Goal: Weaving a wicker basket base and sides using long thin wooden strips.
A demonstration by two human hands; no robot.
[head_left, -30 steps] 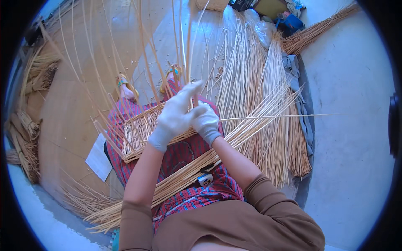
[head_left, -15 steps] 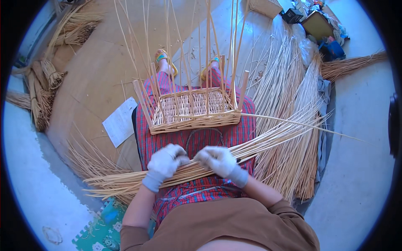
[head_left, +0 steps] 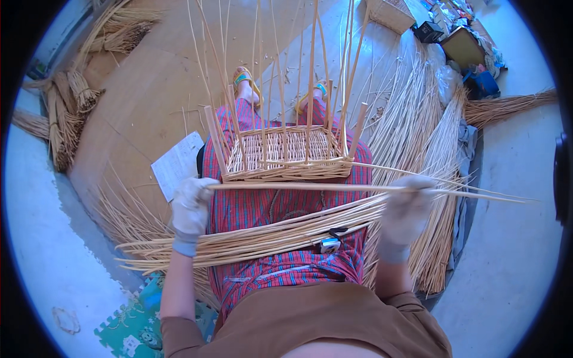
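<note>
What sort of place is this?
It's probably a basket-weaving workspace, maybe a small workshop or a room at home. You can tell from the partly woven basket, the long pale rods heaped on the right, and the bundles of stalks on the left.

Slender pale rod [head_left: 298,187], nearly level, beside a part-woven basket [head_left: 280,173]

Left hand [head_left: 191,209], right hand [head_left: 407,212], both curled

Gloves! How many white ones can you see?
2: one on the left hand, holding one end of a pale cane, and one on the blurred right hand, farther along it.
</note>
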